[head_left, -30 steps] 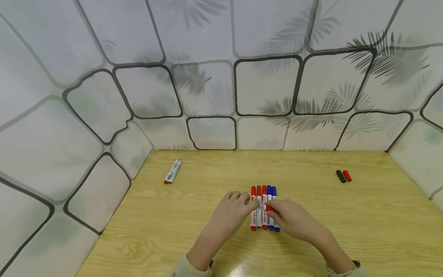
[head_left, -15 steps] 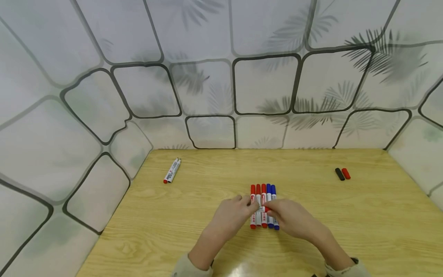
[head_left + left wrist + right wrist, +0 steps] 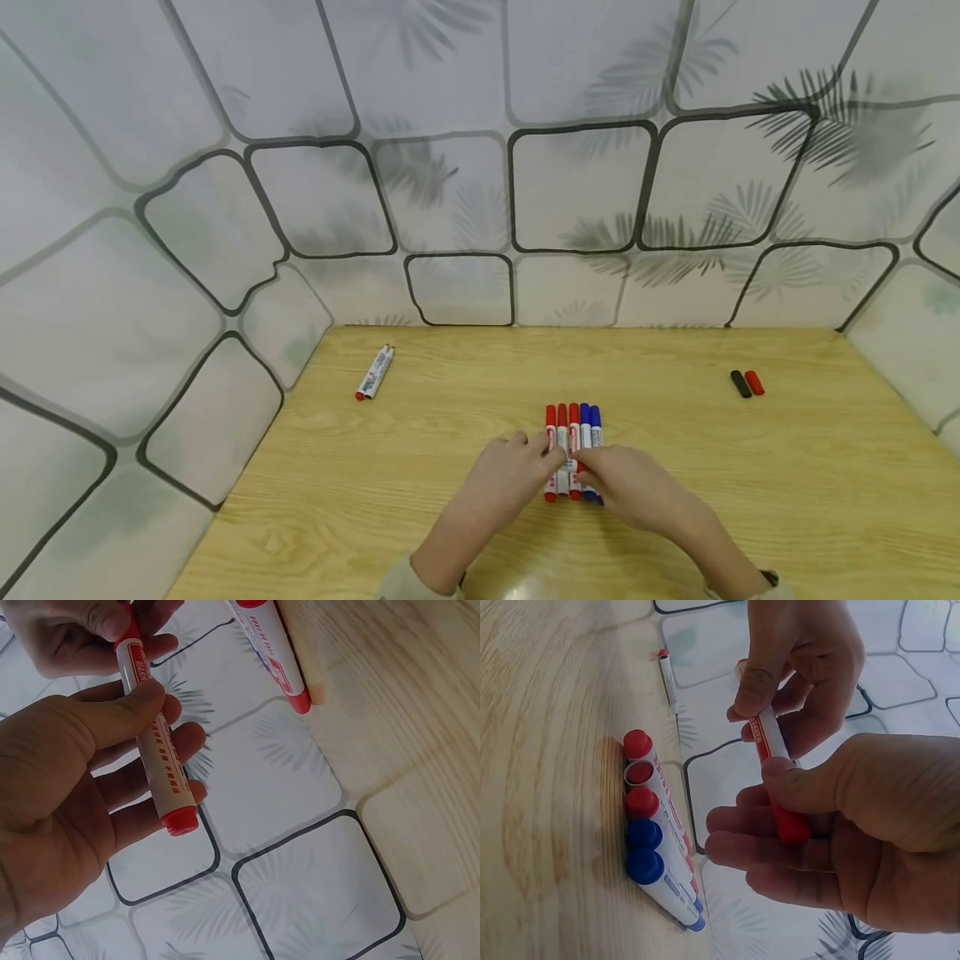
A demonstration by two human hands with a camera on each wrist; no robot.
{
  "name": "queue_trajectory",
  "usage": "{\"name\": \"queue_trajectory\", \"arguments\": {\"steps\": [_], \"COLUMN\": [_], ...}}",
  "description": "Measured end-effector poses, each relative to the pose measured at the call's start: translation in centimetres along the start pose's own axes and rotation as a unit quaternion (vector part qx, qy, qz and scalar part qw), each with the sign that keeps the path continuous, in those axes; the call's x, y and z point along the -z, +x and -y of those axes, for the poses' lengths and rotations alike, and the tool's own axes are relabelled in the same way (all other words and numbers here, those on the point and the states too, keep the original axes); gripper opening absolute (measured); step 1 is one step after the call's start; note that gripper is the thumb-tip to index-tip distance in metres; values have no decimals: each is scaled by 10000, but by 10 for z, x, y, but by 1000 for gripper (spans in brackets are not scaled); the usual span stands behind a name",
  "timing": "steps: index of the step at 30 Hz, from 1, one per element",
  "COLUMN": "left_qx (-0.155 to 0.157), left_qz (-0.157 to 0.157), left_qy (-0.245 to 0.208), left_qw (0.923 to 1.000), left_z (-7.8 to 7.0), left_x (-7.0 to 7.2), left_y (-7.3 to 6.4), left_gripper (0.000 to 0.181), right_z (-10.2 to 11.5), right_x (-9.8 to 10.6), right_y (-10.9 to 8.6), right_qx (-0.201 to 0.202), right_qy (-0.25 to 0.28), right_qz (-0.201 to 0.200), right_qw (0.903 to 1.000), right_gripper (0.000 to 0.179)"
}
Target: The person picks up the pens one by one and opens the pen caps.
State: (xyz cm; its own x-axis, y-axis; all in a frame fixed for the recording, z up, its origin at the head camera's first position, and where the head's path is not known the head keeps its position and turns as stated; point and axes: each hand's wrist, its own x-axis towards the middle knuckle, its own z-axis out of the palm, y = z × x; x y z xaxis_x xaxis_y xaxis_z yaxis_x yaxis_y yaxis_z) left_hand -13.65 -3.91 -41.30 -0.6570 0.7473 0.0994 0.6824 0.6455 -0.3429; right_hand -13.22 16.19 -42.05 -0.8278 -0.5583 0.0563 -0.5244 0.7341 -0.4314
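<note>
Between both hands, above a row of markers, is a red-and-white marker (image 3: 165,761). My left hand (image 3: 510,479) grips its white barrel, thumb on top and fingers underneath, as the left wrist view shows. At the other end my right hand (image 3: 637,483) pinches the red cap (image 3: 787,817) between thumb and fingers. The cap sits on the barrel. Below, three red markers (image 3: 551,483) and two blue markers (image 3: 587,417) lie side by side on the wooden table (image 3: 375,483), partly covered by the hands in the head view.
Two white markers (image 3: 375,372) lie together at the back left, their tips uncapped. At the back right rest a black cap (image 3: 741,384) and a red cap (image 3: 754,382). Patterned wall panels (image 3: 457,287) rise along the table's back and sides.
Both hands, with the marker between them, have come slightly nearer to the person's body. Their grip looks the same, and the row of markers has stayed in place.
</note>
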Motion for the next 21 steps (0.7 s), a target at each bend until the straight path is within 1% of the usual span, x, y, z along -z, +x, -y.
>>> {"name": "queue_trajectory", "arguments": {"steps": [3,6,9,12,14,19,21], "left_qx": [73,128,130,75,40,31,37], "left_qz": [92,139,149,159,197,326,318], "left_qy": [-245,-401,-385,-320,-279,-358,-383], "left_qw": [9996,9990,9991,9993,9994,9988,9988], "left_z": [1,2,3,3,4,7,8], "left_x": [0,-1,-1,-2,-1,3,5], "left_y": [-1,-2,-3,-3,-3,-4,-5], "left_gripper": [31,33,34,33,33,35,34], "right_z": [0,0,0,-1,-1,0,0], "right_x": [0,-2,-5,-7,-8,-9,-8], "right_y": [0,2,3,3,3,4,4], "right_qx": [108,220,317,440,550,789,862], "right_qy": [-166,-408,-671,-846,-855,-670,-618], "right_qz": [-173,-350,-496,-668,-752,-899,-933], "right_qw": [9997,9983,9960,9932,9920,9906,9900], "right_gripper": [9,8,2,6,8,7,7]}}
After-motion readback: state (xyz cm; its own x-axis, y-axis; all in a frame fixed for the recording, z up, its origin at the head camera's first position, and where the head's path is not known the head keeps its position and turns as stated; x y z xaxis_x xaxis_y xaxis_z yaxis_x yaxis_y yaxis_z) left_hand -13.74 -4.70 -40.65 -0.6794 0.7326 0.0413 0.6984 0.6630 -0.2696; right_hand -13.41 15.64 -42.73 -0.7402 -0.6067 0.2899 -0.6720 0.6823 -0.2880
